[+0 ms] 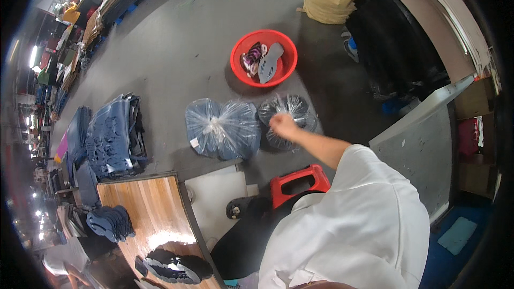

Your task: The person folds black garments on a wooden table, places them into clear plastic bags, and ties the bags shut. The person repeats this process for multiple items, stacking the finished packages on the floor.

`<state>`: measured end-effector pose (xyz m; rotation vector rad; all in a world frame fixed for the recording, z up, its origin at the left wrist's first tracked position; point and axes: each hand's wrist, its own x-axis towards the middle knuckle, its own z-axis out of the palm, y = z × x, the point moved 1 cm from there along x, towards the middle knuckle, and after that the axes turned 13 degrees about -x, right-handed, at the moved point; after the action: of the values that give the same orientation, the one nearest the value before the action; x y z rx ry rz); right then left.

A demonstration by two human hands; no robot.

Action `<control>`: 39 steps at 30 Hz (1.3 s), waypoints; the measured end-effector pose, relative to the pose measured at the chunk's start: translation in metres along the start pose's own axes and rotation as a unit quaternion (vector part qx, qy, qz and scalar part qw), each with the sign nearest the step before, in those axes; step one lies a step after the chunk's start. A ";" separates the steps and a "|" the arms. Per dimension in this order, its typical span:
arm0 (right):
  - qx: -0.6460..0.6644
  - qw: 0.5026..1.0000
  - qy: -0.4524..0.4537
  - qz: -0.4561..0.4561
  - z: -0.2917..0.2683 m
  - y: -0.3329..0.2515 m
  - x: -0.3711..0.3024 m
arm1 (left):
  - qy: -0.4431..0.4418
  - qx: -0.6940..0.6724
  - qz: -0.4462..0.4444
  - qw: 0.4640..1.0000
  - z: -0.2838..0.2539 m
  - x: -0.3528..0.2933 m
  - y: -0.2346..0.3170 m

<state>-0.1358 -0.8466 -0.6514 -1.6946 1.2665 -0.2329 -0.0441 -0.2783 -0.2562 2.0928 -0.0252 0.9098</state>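
My right hand [282, 124] reaches out from a white short sleeve, its fingers closed at the gathered top of a clear plastic bag [276, 108]. Dark rounded contents show through the film, and the bag rests on the grey floor. Close against it on the left sits a second, larger clear plastic bag [235, 128], full of blue-grey pieces, its top bunched at the middle and a small white label on its side. My left hand is out of sight.
Beyond the bags stands a red basin [234, 69] holding a grey sole-shaped piece [271, 61] and patterned items. Near my legs is a red plastic stool [300, 174]. Stacked blue cut sheets [112, 136] and a wooden-topped table [155, 203] lie left; a yellow sack [329, 0] stands far right.
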 end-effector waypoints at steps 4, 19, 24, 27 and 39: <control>0.129 0.974 -0.174 -0.073 0.065 -0.030 -0.086 | -0.015 -0.011 0.031 0.999 -0.017 -0.009 0.000; 0.186 0.790 -0.376 -0.448 0.056 -0.252 -0.292 | 0.166 0.064 -0.073 0.981 -0.150 -0.109 -0.033; 0.147 0.729 -0.490 -0.455 0.093 -0.266 -0.363 | 0.210 0.199 0.000 0.957 -0.204 -0.100 -0.039; 0.117 0.690 -0.559 -0.444 0.100 -0.275 -0.406 | 0.140 0.286 0.044 0.947 -0.220 -0.083 -0.060; 0.045 0.628 -0.651 -0.424 0.147 -0.286 -0.473 | -0.031 0.381 -0.074 0.921 -0.251 -0.038 -0.123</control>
<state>-0.0693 -0.3787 -0.3286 -1.5969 -0.6594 0.3752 -0.1829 -0.0332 -0.2662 2.7874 0.5281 0.8330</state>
